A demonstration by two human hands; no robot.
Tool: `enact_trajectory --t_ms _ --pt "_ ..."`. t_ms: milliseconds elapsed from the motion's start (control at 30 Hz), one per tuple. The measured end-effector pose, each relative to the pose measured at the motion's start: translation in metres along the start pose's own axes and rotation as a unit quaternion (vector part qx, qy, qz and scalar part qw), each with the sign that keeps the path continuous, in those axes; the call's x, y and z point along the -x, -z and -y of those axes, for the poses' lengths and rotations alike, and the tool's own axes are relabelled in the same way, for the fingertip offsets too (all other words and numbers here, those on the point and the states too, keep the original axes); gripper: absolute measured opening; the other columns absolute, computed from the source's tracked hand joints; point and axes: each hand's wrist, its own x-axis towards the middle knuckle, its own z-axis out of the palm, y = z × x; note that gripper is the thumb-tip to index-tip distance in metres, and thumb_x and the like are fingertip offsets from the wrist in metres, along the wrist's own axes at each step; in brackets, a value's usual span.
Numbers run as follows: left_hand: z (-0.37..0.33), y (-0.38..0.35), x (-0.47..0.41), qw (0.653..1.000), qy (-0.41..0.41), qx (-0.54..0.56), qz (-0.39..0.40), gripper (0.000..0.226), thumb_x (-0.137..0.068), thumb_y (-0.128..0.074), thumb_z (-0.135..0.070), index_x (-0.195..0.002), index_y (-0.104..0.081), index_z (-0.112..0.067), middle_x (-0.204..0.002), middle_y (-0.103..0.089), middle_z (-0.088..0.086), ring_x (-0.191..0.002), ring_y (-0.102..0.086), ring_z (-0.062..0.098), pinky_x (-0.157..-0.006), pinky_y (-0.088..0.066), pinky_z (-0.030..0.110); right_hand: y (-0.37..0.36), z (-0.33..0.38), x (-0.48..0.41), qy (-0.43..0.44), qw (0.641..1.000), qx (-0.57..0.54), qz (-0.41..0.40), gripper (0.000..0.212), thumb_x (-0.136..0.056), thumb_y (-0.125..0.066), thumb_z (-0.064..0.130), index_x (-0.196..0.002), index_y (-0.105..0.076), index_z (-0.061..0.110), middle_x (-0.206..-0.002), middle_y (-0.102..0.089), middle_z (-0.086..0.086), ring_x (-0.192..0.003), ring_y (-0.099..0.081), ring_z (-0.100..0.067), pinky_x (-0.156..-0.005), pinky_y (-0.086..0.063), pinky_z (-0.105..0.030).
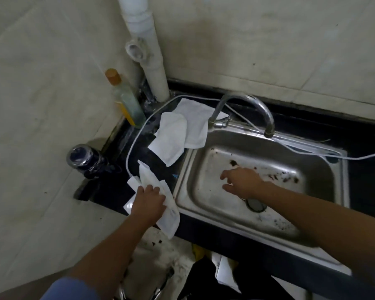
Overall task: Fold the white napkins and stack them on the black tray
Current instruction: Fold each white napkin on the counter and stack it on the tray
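Black stone counter (108, 187) around a steel sink (206, 163): left hand (148, 200) grips a crumpled white napkin (169, 217) at its front edge; right hand (240, 180), fingers spread and empty, hovers over the basin.
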Motion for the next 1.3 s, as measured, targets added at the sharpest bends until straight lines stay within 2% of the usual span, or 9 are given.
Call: enact_trajectory --t_ms 233,367,433,500,600,733,933,1100,1300 --pt "0.016 0.017 -0.022 0.983 -0.034 0.173 -0.041 0.030 -0.098 -0.044 -0.032 -0.095 -0.061 -0.008 -0.103 -0.060 0.009 -0.100 -0.056 0.026 -0.083 -0.042 0.037 0.002 0.010 0.006 -0.034 0.999 -0.006 -0.014 0.041 -0.094 -0.051 0.045 -0.131 -0.052 0.026 -0.114 -0.067 0.001 -0.104 -0.060 -0.019 -0.082 -0.047 -0.031" --pt "0.012 0.022 -0.023 0.980 -0.074 0.179 0.049 0.031 -0.090 -0.057 -0.026 -0.114 -0.058 -0.008 -0.119 -0.055 0.011 -0.113 -0.051 0.025 -0.092 -0.040 0.031 0.004 0.004 0.024 -0.056 0.998 -0.014 -0.030 0.040 -0.093 -0.053 0.044 -0.129 -0.054 0.026 -0.112 -0.068 0.001 -0.103 -0.060 -0.019 -0.083 -0.049 -0.031" --pt "0.004 0.027 -0.021 0.976 -0.072 0.202 0.028 0.010 -0.090 -0.051 -0.014 -0.093 -0.061 -0.012 -0.113 -0.059 0.013 -0.109 -0.054 0.026 -0.088 -0.038 0.027 0.002 -0.003 0.037 -0.065 0.997 -0.026 -0.036 0.039 -0.093 -0.053 0.041 -0.128 -0.055 0.025 -0.109 -0.068 0.001 -0.099 -0.061 -0.019 -0.078 -0.049 -0.030" --pt "-0.008 0.038 -0.021 0.970 -0.059 0.235 -0.016 0.017 -0.087 -0.048 -0.003 -0.077 -0.059 -0.012 -0.101 -0.061 0.014 -0.101 -0.057 0.027 -0.076 -0.037 0.025 0.000 -0.012 0.055 -0.071 0.996 -0.032 -0.040 0.034 -0.093 -0.052 0.038 -0.123 -0.057 0.024 -0.106 -0.067 0.000 -0.092 -0.060 -0.018 -0.071 -0.043 -0.027" --pt "-0.033 0.065 -0.018 0.958 -0.065 0.262 -0.099 0.026 -0.082 -0.051 0.005 -0.101 -0.067 -0.003 -0.103 -0.059 0.013 -0.101 -0.054 0.027 -0.077 -0.040 0.028 -0.003 -0.026 0.087 -0.086 0.995 -0.030 -0.045 0.030 -0.092 -0.051 0.038 -0.117 -0.059 0.024 -0.105 -0.066 -0.004 -0.094 -0.061 -0.024 -0.076 -0.049 -0.032" --pt "-0.086 0.107 -0.007 0.940 -0.089 0.276 -0.179 0.019 -0.083 -0.056 0.004 -0.097 -0.068 0.000 -0.099 -0.061 0.017 -0.097 -0.057 0.032 -0.078 -0.042 0.034 -0.014 -0.049 0.139 -0.114 0.990 -0.053 -0.060 0.039 -0.091 -0.053 0.040 -0.128 -0.056 0.025 -0.115 -0.066 -0.003 -0.102 -0.061 -0.023 -0.082 -0.049 -0.031" --pt "-0.201 0.167 0.024 0.916 -0.140 0.267 -0.264 0.015 -0.084 -0.060 -0.005 -0.095 -0.069 -0.009 -0.096 -0.064 0.008 -0.094 -0.058 0.026 -0.080 -0.042 0.032 -0.039 -0.109 0.247 -0.162 0.979 -0.071 -0.098 0.039 -0.090 -0.054 0.044 -0.126 -0.055 0.029 -0.107 -0.068 0.002 -0.102 -0.061 -0.022 -0.084 -0.050 -0.034" --pt "-0.309 0.216 0.047 0.893 -0.220 0.268 -0.287 0.013 -0.086 -0.061 -0.012 -0.097 -0.067 -0.009 -0.093 -0.059 0.006 -0.092 -0.054 0.024 -0.072 -0.032 0.025 -0.060 -0.164 0.342 -0.222 0.964 -0.086 -0.122 0.035 -0.089 -0.055 0.045 -0.119 -0.058 0.029 -0.108 -0.067 0.000 -0.102 -0.062 -0.026 -0.082 -0.050 -0.035" --pt "-0.427 0.264 0.063 0.855 -0.346 0.264 -0.281 0.012 -0.085 -0.062 -0.014 -0.096 -0.066 -0.011 -0.089 -0.057 0.004 -0.090 -0.054 0.024 -0.080 -0.043 0.034 -0.076 -0.220 0.434 -0.307 0.935 -0.119 -0.133 0.037 -0.091 -0.054 0.046 -0.123 -0.055 0.027 -0.111 -0.065 0.000 -0.100 -0.061 -0.024 -0.082 -0.051 -0.036"
